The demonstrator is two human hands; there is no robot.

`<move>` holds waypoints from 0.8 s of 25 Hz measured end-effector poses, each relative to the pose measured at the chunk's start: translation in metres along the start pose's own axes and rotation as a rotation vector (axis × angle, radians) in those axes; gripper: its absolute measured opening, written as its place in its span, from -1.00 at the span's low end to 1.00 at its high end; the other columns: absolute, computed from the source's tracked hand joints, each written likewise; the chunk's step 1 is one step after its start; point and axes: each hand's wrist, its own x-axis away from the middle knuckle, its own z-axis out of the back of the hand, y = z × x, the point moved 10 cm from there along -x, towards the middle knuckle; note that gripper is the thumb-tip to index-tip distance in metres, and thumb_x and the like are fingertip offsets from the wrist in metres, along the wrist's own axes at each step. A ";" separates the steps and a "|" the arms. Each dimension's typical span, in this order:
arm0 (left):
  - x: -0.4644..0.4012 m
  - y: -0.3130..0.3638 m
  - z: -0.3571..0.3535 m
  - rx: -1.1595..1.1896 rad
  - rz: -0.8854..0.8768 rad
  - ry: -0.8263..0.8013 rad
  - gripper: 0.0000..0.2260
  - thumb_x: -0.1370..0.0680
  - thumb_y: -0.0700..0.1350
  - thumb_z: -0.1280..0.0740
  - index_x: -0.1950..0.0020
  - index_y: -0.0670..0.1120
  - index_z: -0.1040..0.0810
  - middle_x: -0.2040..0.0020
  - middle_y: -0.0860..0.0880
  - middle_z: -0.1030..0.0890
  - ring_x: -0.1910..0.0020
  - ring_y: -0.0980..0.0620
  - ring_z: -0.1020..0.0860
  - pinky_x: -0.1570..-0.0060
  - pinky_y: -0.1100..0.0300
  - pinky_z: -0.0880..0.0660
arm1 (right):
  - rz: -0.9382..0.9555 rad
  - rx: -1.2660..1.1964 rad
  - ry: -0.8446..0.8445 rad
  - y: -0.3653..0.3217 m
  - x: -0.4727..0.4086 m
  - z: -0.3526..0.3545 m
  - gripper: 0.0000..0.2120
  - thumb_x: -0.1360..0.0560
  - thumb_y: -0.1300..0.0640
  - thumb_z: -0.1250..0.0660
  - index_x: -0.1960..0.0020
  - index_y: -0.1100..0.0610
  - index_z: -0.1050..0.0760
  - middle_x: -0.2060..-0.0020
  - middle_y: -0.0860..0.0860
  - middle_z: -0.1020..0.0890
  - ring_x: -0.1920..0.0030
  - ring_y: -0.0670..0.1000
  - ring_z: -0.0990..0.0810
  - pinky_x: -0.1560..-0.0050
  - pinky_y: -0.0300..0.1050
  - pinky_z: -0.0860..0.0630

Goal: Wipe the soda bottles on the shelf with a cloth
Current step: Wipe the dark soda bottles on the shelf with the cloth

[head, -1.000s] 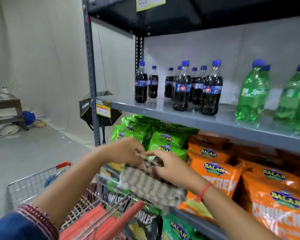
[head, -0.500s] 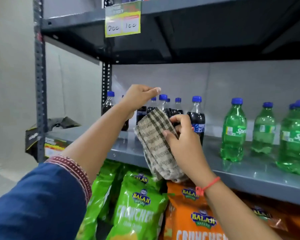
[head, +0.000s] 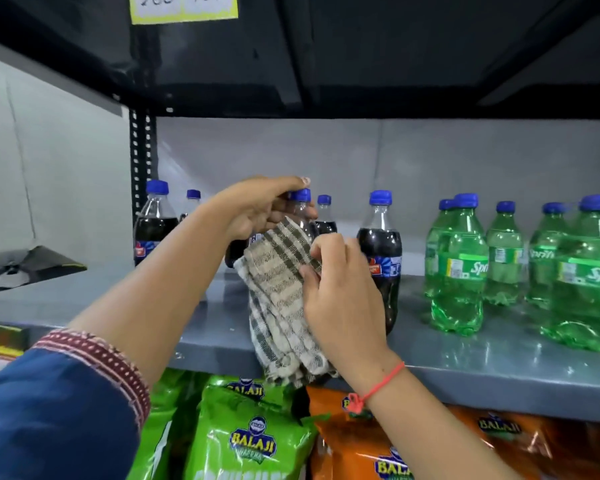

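Both hands work a checked cloth against one cola bottle on the grey shelf.

At the shelf's [head: 465,372] left end cola bottles [head: 155,223] stand upright by the black upright post. The left hand [head: 257,209] is closed round the neck of the held cola bottle [head: 303,216], just under its blue cap; that bottle stands with its long axis vertical, cap up, near the front edge. The checked cloth [head: 278,292] lies against its body, folded, its length running down past the shelf's front edge. The right hand [head: 340,299] pinches the cloth, fingers pressed to it. Another cola bottle [head: 380,258] stands just right, then green Sprite bottles [head: 459,268] toward the right end, all upright. Snack bags [head: 250,434] sit below.
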 end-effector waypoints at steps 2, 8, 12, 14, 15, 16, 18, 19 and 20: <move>-0.002 0.000 0.000 0.000 0.001 -0.006 -0.82 -0.45 0.02 -0.30 0.16 -0.10 -0.55 0.09 -0.15 -0.69 0.05 -0.08 -0.52 -0.05 0.05 -0.37 | 0.145 0.135 0.058 -0.016 -0.001 0.004 -0.78 -0.31 0.42 -0.33 0.11 0.18 -0.47 0.18 0.12 -0.54 0.27 0.10 -0.44 0.37 -0.01 -0.47; -0.011 -0.003 -0.002 0.027 0.001 -0.065 -0.77 -0.48 0.01 -0.26 0.09 -0.15 -0.55 0.24 -0.08 -0.71 0.23 -0.01 -0.64 0.26 0.19 -0.55 | 0.423 0.266 -0.145 -0.038 0.009 -0.019 -0.77 -0.41 0.30 -0.21 0.00 0.24 -0.58 0.13 0.09 -0.64 0.17 0.10 -0.59 0.20 -0.06 -0.60; -0.016 -0.003 -0.002 0.051 -0.026 -0.082 -0.80 -0.47 -0.01 -0.28 0.13 -0.14 -0.55 0.24 -0.10 -0.71 0.25 0.00 -0.65 0.29 0.20 -0.57 | 0.240 0.352 -0.285 -0.028 0.035 -0.036 -0.42 -0.50 -0.15 -0.06 -0.28 0.26 -0.42 -0.28 0.17 -0.51 -0.25 0.11 -0.50 -0.23 0.00 -0.46; -0.015 -0.004 -0.001 0.088 -0.019 -0.077 -0.81 -0.45 -0.02 -0.31 0.14 -0.15 -0.55 0.23 -0.12 -0.71 0.22 -0.03 -0.65 0.15 0.15 -0.60 | 0.209 0.411 -0.295 -0.027 0.031 -0.041 -0.41 -0.47 -0.14 -0.08 -0.34 0.24 -0.35 -0.35 0.17 -0.42 -0.32 0.10 -0.43 -0.27 0.03 -0.40; -0.015 -0.005 0.000 0.109 -0.006 -0.076 -0.80 -0.44 -0.03 -0.32 0.13 -0.17 -0.56 0.21 -0.13 -0.71 0.19 -0.04 -0.65 0.06 0.12 -0.59 | 0.206 0.434 -0.276 -0.027 0.024 -0.040 -0.42 -0.45 -0.11 -0.17 -0.35 0.22 -0.33 -0.36 0.16 -0.40 -0.33 0.10 -0.41 -0.27 0.05 -0.39; -0.013 -0.006 0.000 0.129 0.010 -0.080 -0.79 -0.43 -0.03 -0.34 0.11 -0.18 -0.57 0.19 -0.14 -0.71 0.16 -0.04 -0.65 0.01 0.11 -0.58 | 0.218 0.454 -0.257 -0.025 0.019 -0.039 -0.40 -0.42 -0.07 -0.27 -0.37 0.20 -0.31 -0.37 0.14 -0.39 -0.34 0.10 -0.40 -0.28 0.07 -0.37; -0.009 -0.006 -0.003 0.158 0.030 -0.095 -0.74 -0.41 -0.04 -0.35 0.04 -0.22 -0.57 0.17 -0.14 -0.71 0.16 -0.02 -0.66 0.05 0.13 -0.59 | 0.270 0.457 -0.242 -0.024 0.016 -0.040 -0.37 -0.38 -0.01 -0.35 -0.38 0.19 -0.29 -0.38 0.11 -0.38 -0.36 0.09 -0.37 -0.29 0.09 -0.36; -0.006 -0.005 -0.004 0.148 0.028 -0.100 -0.70 -0.41 -0.03 -0.35 0.00 -0.23 -0.56 0.17 -0.13 -0.71 0.17 -0.02 -0.66 0.09 0.15 -0.60 | 0.296 0.451 -0.222 -0.025 0.020 -0.040 -0.41 -0.40 0.01 -0.32 -0.37 0.18 -0.30 -0.38 0.10 -0.38 -0.36 0.09 -0.37 -0.28 0.09 -0.37; -0.004 -0.004 -0.004 0.130 0.023 -0.099 -0.68 -0.41 -0.03 -0.35 -0.03 -0.24 -0.56 0.18 -0.13 -0.71 0.18 -0.01 -0.66 0.13 0.16 -0.61 | 0.315 0.446 -0.201 -0.026 0.024 -0.040 -0.45 -0.41 0.02 -0.25 -0.36 0.17 -0.33 -0.37 0.09 -0.40 -0.35 0.08 -0.38 -0.27 0.09 -0.39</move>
